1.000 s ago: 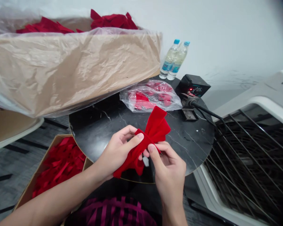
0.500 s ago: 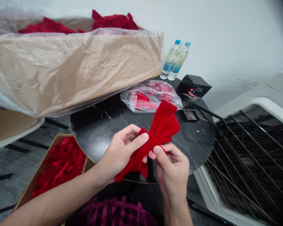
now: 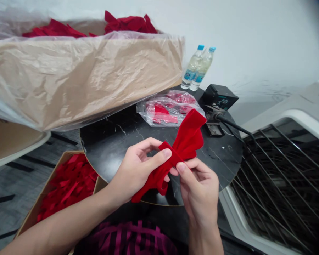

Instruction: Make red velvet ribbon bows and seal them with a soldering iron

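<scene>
A red velvet bow is held between my two hands over the round black table. My left hand is closed on its middle, the thumb pressing on the band that crosses the loops. With thumb and forefinger, my right hand pinches the lower end of that band. One half of the bow fans out toward the far side. The other half hangs below my left hand, partly covered by it. The back of the band is hidden.
A plastic-lined carton with red velvet pieces stands at the back left. Behind my hands are a clear bag of red pieces, two bottles and a black soldering station. An open box of red ribbons sits lower left; a fan-like appliance stands right.
Both hands and the bow have shifted slightly right and up. The bow's far half is tilted a little more to the right. The red light on the black station is no longer lit.
</scene>
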Action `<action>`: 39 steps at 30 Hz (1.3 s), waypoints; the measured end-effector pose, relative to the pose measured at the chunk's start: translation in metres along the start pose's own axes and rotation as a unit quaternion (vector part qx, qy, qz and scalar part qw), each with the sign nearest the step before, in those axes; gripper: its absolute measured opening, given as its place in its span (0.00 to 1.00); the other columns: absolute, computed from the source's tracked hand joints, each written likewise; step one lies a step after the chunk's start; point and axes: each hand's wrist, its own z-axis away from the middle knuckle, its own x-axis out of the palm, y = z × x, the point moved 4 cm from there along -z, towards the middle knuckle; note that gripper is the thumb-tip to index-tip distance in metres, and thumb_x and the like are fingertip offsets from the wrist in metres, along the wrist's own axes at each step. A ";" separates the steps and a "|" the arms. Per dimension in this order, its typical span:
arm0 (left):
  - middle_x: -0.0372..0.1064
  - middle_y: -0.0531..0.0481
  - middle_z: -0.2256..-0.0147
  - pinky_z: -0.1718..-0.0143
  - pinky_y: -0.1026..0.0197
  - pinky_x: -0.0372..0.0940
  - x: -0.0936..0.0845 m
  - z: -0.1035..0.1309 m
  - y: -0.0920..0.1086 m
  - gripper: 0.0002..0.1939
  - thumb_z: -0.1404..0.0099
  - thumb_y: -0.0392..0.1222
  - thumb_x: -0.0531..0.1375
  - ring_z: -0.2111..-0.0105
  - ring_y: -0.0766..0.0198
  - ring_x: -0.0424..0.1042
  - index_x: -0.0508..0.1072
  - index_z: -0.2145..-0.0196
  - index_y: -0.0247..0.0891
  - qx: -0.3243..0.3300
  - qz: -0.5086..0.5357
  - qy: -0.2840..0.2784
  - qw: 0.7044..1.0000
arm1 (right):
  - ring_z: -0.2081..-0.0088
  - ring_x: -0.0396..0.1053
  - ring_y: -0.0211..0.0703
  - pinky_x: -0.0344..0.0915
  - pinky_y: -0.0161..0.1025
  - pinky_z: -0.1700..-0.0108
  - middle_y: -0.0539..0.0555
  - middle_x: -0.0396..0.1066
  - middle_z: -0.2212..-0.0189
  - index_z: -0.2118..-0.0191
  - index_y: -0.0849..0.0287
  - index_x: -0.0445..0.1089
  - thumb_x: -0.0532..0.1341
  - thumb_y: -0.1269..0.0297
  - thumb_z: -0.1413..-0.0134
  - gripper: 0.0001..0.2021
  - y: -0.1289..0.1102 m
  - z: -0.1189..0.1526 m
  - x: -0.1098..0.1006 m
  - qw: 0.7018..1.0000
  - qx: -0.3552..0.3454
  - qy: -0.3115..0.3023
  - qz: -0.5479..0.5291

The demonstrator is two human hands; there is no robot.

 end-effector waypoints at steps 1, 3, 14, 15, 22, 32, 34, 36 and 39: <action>0.78 0.51 0.72 0.77 0.68 0.72 0.000 0.000 0.001 0.12 0.34 0.49 0.66 0.78 0.67 0.76 0.71 0.61 0.38 0.001 -0.001 0.002 1.000 | 0.71 0.79 0.43 0.75 0.36 0.65 0.52 0.79 0.75 0.70 0.57 0.77 0.73 0.63 0.47 0.07 0.000 -0.001 -0.001 1.000 0.003 0.001 0.002; 0.77 0.52 0.73 0.77 0.67 0.72 0.001 -0.001 0.002 0.12 0.34 0.48 0.66 0.79 0.66 0.76 0.70 0.62 0.39 0.005 0.001 0.008 1.000 | 0.71 0.78 0.42 0.75 0.36 0.64 0.52 0.78 0.75 0.70 0.57 0.77 0.74 0.62 0.47 0.07 0.000 -0.002 -0.002 1.000 0.006 0.000 0.006; 0.76 0.54 0.74 0.76 0.67 0.72 -0.002 -0.003 -0.003 0.12 0.36 0.43 0.68 0.79 0.67 0.75 0.67 0.66 0.39 0.005 0.012 0.025 1.000 | 0.70 0.76 0.38 0.73 0.32 0.64 0.51 0.78 0.73 0.69 0.58 0.78 0.74 0.62 0.48 0.07 -0.003 -0.004 0.002 0.998 -0.003 0.038 0.058; 0.76 0.53 0.74 0.76 0.67 0.72 -0.002 -0.003 -0.003 0.12 0.35 0.43 0.67 0.79 0.67 0.76 0.67 0.67 0.38 -0.004 0.019 0.021 1.000 | 0.70 0.77 0.39 0.73 0.33 0.64 0.52 0.78 0.73 0.69 0.58 0.78 0.74 0.62 0.48 0.07 -0.004 -0.004 0.002 0.998 -0.002 0.037 0.058; 0.76 0.51 0.73 0.71 0.66 0.72 -0.006 -0.005 -0.006 0.09 0.33 0.40 0.64 0.74 0.65 0.77 0.69 0.69 0.38 -0.100 0.092 0.004 0.991 | 0.72 0.74 0.40 0.70 0.35 0.68 0.52 0.78 0.74 0.70 0.59 0.77 0.74 0.64 0.48 0.07 -0.006 -0.005 0.001 0.995 -0.034 0.030 0.087; 0.74 0.54 0.74 0.73 0.72 0.66 -0.016 -0.009 -0.002 0.07 0.43 0.35 0.72 0.76 0.72 0.72 0.77 0.69 0.35 -0.119 0.066 0.001 0.991 | 0.75 0.70 0.35 0.68 0.31 0.72 0.48 0.75 0.76 0.72 0.58 0.76 0.74 0.66 0.50 0.07 -0.022 -0.007 0.002 0.983 -0.093 0.022 0.159; 0.74 0.55 0.72 0.70 0.72 0.67 -0.015 -0.008 0.000 0.05 0.42 0.35 0.71 0.73 0.72 0.73 0.78 0.68 0.36 -0.063 0.046 0.023 0.997 | 0.75 0.71 0.36 0.68 0.31 0.72 0.49 0.75 0.76 0.72 0.57 0.76 0.74 0.66 0.50 0.07 -0.024 -0.008 0.003 0.982 -0.096 0.023 0.162; 0.76 0.54 0.70 0.64 0.72 0.68 -0.014 -0.007 0.004 0.05 0.41 0.34 0.70 0.69 0.71 0.74 0.78 0.67 0.35 0.013 0.002 0.052 0.999 | 0.75 0.71 0.37 0.69 0.32 0.71 0.49 0.75 0.76 0.71 0.57 0.77 0.74 0.65 0.50 0.07 -0.025 -0.010 0.002 0.981 -0.101 0.026 0.166; 0.76 0.53 0.69 0.63 0.71 0.68 -0.012 -0.005 0.008 0.04 0.40 0.34 0.70 0.67 0.69 0.74 0.78 0.67 0.35 0.076 -0.047 0.081 0.993 | 0.74 0.72 0.38 0.70 0.33 0.70 0.50 0.76 0.75 0.71 0.57 0.77 0.74 0.65 0.50 0.07 -0.025 -0.013 0.002 0.979 -0.107 0.029 0.170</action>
